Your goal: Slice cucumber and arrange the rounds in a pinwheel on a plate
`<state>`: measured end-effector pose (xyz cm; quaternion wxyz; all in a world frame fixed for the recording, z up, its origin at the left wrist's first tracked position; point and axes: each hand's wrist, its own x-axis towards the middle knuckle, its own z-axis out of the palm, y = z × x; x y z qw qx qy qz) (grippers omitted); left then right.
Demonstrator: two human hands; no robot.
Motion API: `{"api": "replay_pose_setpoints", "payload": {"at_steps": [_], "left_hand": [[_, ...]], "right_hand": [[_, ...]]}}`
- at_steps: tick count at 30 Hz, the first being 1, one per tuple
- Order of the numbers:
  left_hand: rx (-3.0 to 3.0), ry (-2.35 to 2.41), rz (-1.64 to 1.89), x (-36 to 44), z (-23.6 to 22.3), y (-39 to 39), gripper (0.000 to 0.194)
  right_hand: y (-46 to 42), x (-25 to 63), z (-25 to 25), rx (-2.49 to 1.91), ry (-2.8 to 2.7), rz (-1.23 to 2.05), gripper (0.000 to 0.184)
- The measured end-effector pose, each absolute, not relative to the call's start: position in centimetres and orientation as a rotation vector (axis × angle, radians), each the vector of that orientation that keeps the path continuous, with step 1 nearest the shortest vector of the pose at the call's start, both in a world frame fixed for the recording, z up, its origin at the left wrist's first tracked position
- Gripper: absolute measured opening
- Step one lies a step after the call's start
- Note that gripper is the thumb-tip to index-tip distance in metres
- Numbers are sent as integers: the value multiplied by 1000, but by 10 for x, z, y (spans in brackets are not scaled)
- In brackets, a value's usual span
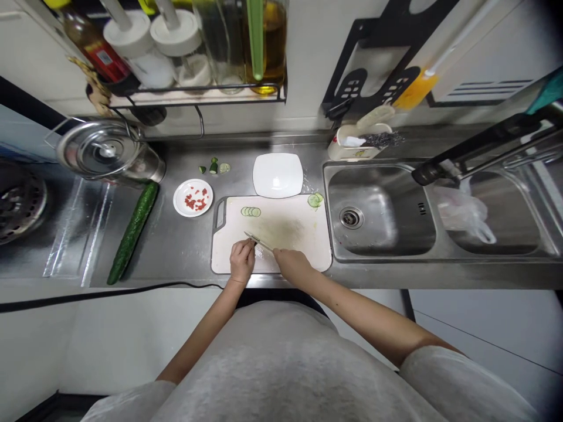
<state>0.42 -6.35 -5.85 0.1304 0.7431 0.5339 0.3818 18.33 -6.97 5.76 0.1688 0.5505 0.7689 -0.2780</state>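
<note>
My right hand (292, 267) is wrapped around the handle of a kitchen knife (263, 242), whose blade points up and to the left. Close by the blade's front part, the fingers of my left hand (241, 258) are pinched together. Something small and dark shows at those fingertips, too small to name. Both hands are over a white cutting board (229, 252) with a grey edge. A row of overlapping cucumber slices (250, 211) lies near its upper left, and more cucumber slices (315, 200) are at its upper right corner.
Behind the board stands a white square plate (278, 174). Left of it are a small white plate (176, 199) with red chopped pieces, cucumber ends (213, 168) and a whole cucumber (133, 234). A steel pot (103, 146) stands farther left; a double sink (378, 255) adjoins the right.
</note>
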Motion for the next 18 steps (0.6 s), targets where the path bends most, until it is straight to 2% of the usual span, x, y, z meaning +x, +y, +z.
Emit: {"api": "replay_pose_setpoints", "payload": {"at_steps": [18], "left_hand": [[2082,1536,1088,3,-59,-64,20]], "right_hand": [[-57,178,56,1537,2197,-855,30]]}}
